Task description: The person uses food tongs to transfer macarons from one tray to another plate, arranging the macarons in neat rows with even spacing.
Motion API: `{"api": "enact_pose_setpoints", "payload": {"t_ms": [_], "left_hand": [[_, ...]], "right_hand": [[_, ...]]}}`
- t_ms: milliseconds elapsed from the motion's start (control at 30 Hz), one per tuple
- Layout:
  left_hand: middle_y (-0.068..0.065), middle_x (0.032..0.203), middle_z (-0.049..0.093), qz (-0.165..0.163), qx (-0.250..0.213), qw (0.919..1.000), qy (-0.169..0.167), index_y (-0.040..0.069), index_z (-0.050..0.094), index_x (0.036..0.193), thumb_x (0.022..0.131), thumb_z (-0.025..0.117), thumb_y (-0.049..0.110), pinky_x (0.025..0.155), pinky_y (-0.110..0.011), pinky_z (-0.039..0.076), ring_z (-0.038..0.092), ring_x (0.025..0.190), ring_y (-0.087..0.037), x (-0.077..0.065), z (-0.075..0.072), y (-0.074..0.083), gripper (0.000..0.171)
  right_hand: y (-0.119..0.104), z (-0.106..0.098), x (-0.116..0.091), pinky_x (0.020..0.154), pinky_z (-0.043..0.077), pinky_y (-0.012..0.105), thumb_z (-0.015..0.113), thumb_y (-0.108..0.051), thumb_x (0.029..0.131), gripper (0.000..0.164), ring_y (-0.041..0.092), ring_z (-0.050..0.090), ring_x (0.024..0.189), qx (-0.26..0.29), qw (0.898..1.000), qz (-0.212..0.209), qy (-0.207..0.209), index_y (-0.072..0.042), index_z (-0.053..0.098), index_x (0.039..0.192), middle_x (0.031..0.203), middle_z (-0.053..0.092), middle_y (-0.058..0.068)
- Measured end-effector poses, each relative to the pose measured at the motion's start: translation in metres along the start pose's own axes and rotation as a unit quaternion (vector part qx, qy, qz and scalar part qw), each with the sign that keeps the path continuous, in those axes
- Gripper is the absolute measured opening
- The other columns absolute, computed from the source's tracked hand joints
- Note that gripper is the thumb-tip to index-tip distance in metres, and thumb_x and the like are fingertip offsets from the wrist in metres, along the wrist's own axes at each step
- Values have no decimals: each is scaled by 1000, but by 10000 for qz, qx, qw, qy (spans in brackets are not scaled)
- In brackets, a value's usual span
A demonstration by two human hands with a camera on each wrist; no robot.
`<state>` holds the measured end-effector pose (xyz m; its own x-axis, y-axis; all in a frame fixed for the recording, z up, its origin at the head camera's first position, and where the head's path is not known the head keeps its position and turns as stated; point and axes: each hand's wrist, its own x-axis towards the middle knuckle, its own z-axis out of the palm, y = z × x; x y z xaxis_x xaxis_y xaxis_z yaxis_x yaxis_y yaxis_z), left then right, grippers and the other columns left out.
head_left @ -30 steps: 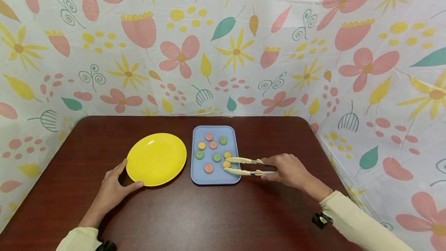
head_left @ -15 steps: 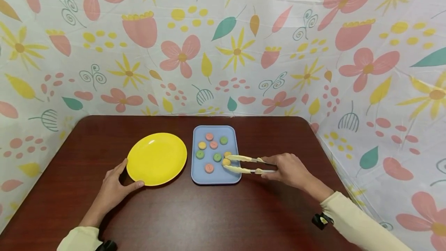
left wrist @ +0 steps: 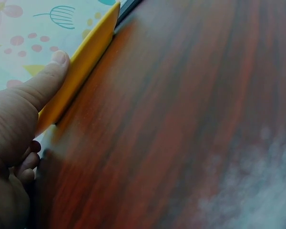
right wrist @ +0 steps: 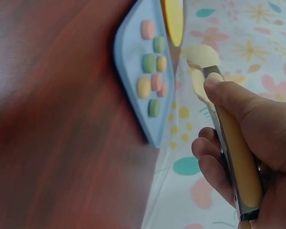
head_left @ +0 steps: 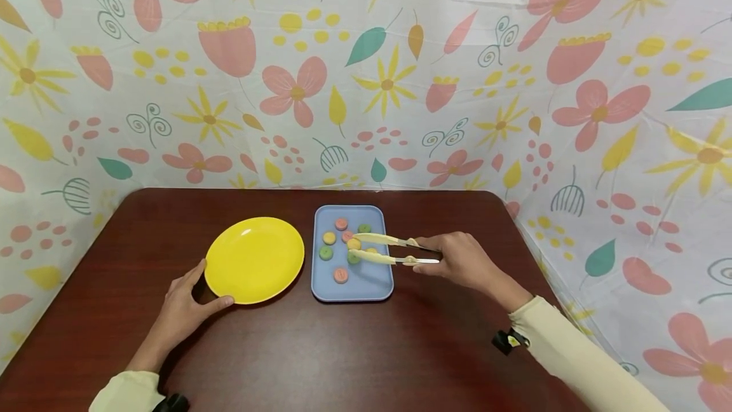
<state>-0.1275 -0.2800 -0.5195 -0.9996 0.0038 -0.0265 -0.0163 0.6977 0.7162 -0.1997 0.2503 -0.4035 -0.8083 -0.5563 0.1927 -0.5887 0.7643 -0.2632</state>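
Observation:
My right hand (head_left: 460, 259) grips a pair of tongs (head_left: 384, 240) with cream tips over a blue tray (head_left: 366, 288). Between the tips is a yellow macaron (head_left: 354, 244); in the right wrist view the tips of the tongs (right wrist: 234, 152) hide it. Pink, green and yellow macarons lie scattered in the tray, among them a pink one (head_left: 340, 275) at the front and a green one (head_left: 326, 252) at the left. My left hand (head_left: 185, 307) holds the left rim of a round yellow plate (head_left: 254, 260), thumb at its front edge.
Plate and tray stand side by side on a dark brown wooden table (head_left: 297, 355), a narrow strip of wood between them. A floral-printed cloth (head_left: 354, 94) rises behind the table's back edge and along both sides.
The tongs have closed on a yellow macaron at the tray's right and carried it up, left and toward the back. The left hand and plate stay put.

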Motion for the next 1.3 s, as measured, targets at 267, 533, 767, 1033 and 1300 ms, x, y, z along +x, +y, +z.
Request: {"api": "enact_pose_setpoints", "payload": {"t_ms": [267, 533, 767, 1033, 1300], "left_hand": [[-30, 165, 20, -54, 67, 10000, -13, 4, 10, 164, 82, 82, 55, 99, -80, 28, 20, 143, -56, -1, 0, -2, 121], [-32, 163, 21, 61, 53, 9999, 65, 2, 11, 163, 82, 83, 53, 99, -82, 24, 20, 142, -58, 0, -2, -4, 120], [-31, 164, 21, 44, 23, 10000, 56, 3, 11, 164, 82, 83, 53, 100, -81, 24, 20, 142, -57, 0, 0, -5, 120], [-30, 165, 20, 93, -24, 9999, 81, 3, 11, 164, 82, 83, 52, 100, -81, 24, 19, 143, -57, 1, 0, -5, 119], [-31, 164, 20, 55, 7, 10000, 31, 5, 10, 164, 82, 82, 54, 100, -81, 23, 19, 144, -57, 2, 1, -4, 120]], "right_hand": [[-14, -5, 24, 61, 44, 27, 86, -40, 83, 54, 7, 60, 71, 171, 9997, -111, -101, -14, 74, 128, 114, 77, 2], [-26, -5, 55, 55, 35, 26, 85, -41, 84, 54, 6, 36, 52, 243, 9994, -165, -191, -14, 73, 129, 118, 76, 3], [-36, 1, 78, 51, 28, 26, 85, -43, 83, 58, 8, 30, 47, 251, 9993, -215, -201, -11, 72, 131, 82, 75, 5], [-50, 13, 103, 50, 29, 25, 82, -53, 82, 63, 8, 36, 48, 247, 9988, -338, -237, -14, 71, 131, 54, 58, -3], [-63, 29, 127, 48, 27, 24, 84, -48, 83, 58, 9, 35, 43, 418, 9970, -437, -482, -16, 72, 131, 48, 49, -10]]}}
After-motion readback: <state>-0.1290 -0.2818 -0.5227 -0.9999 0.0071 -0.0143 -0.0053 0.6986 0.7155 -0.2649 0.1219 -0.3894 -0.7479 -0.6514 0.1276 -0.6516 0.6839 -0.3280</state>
